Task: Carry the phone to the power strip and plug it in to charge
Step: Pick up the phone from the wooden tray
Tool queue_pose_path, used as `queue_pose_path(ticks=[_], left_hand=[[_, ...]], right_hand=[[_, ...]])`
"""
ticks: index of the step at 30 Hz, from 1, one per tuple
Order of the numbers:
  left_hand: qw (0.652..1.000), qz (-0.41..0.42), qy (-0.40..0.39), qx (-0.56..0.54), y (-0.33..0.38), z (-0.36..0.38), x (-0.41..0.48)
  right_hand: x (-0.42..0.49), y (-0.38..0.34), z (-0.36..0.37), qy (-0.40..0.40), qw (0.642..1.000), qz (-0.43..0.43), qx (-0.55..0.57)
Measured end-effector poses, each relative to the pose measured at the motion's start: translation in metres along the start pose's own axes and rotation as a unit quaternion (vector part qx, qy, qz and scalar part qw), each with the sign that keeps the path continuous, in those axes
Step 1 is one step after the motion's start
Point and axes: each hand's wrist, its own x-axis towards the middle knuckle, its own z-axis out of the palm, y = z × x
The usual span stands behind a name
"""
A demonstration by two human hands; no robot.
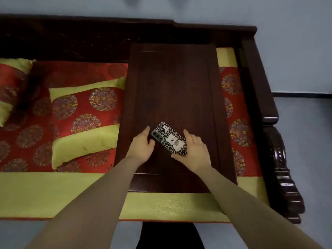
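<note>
Now | both hands (168, 146) closing loosely round phone (169, 139) on tabletop (172, 83) | grip edges firmly before lifting

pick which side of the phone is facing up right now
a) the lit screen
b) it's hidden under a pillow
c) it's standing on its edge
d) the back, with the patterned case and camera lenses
d: the phone lies flat on the dark wooden table with its leopard-print case and camera lenses showing, between the left hand and the right hand.
</note>
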Motion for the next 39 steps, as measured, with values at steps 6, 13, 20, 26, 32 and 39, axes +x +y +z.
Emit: queue_pose_path(ticks=[6,13,20,26,32,39], left_hand=[[0.994,-0.045,0.036,-0.092,-0.011,0.018,0.020],[0.909,-0.235,-0.067,-0.339,0.003,-0.005,0.046],[0.938,-0.212,-0.072,-0.266,0.002,0.003,0.048],[0.916,-0.196,-0.102,-0.335,-0.005,-0.003,0.042],[0.900,-0.188,-0.111,-0.377,0.003,0.002,0.029],[0.849,-0.166,-0.066,-0.497,-0.016,-0.032,-0.001]], right_hand=[[0.005,0.012,0.018,0.006,1.000,-0.011,-0.020],[0.019,0.012,0.010,-0.034,0.999,-0.040,0.002],[0.020,0.020,0.001,-0.063,0.995,-0.081,0.005],[0.011,0.029,-0.002,-0.060,0.993,-0.100,0.006],[0.010,0.018,-0.004,-0.034,0.992,-0.124,0.003],[0.014,-0.011,-0.023,-0.024,0.988,-0.133,0.076]])
